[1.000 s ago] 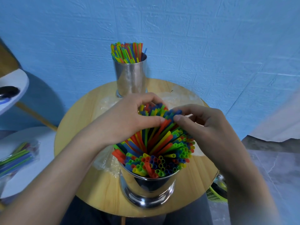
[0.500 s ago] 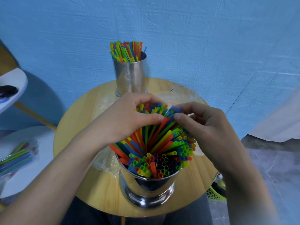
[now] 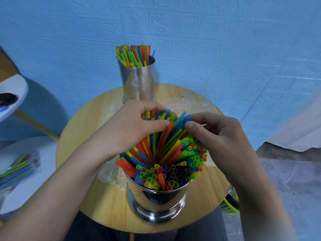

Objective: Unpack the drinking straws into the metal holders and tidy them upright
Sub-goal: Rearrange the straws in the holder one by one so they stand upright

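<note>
Left hand (image 3: 128,129): curled over the far-left side of the near straws (image 3: 166,153), fingers hooked over their tips and thumb pressed against their sides.
Right hand (image 3: 218,141): curled round the far-right side of the same bunch, thumb tip and fingers pinching a few blue straws at their upper ends.
Near straws: a mixed red, green, yellow and blue bunch standing in the near holder (image 3: 156,202). Those nearest the camera stand almost upright, while the far ones lean away and fan out between the two hands.
Near holder: shiny metal cup at the near edge of the tabletop (image 3: 97,197).
Far holder (image 3: 139,82): taller metal cup at the far edge, well apart from the hands, packed with the far straws (image 3: 133,54) standing upright.
Clear plastic wrap (image 3: 182,105): lying crumpled on the wood between the holders.
Left side: a bag of straws (image 3: 15,169) lies on a white round table (image 3: 34,188).
</note>
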`<state>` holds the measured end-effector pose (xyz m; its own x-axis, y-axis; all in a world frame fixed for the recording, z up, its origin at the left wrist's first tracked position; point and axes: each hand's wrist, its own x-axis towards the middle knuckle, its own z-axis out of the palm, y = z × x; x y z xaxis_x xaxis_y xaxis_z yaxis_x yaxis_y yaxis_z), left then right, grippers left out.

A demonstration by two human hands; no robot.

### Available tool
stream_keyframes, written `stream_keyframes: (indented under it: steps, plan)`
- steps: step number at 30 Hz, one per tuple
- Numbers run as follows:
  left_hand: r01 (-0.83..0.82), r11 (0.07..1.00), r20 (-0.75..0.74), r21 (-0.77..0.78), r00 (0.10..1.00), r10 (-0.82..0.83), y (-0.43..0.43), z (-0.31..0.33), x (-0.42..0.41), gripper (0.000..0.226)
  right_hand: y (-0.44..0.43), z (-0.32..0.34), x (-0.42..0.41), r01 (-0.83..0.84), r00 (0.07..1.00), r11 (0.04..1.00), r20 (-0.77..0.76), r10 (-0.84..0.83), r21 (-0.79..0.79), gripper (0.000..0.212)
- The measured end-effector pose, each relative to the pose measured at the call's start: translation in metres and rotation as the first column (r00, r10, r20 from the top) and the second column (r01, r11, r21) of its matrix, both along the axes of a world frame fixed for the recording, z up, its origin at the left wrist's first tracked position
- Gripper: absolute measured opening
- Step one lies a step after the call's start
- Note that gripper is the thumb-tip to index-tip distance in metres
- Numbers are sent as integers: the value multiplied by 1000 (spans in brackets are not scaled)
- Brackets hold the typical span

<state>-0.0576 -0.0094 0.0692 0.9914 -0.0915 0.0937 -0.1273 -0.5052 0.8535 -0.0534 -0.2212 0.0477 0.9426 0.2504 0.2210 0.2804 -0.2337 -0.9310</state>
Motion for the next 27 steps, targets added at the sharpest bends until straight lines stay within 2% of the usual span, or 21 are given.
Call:
stream_keyframes:
  steps: [7,13,27]
  plan:
    - [121,992,42,-27,992,-119,1,7,-9,28,6,2,-2,57,995,997,80,-61,49,8]
    - [90,996,166,4,982,-90,-5,8,-6,15,13,5,-2,43,990,997,134,-51,63,8]
    - [114,992,207,51,971,-122,-4,10,-7,6,15,9,-4,12,982,998,187,-22,55,10]
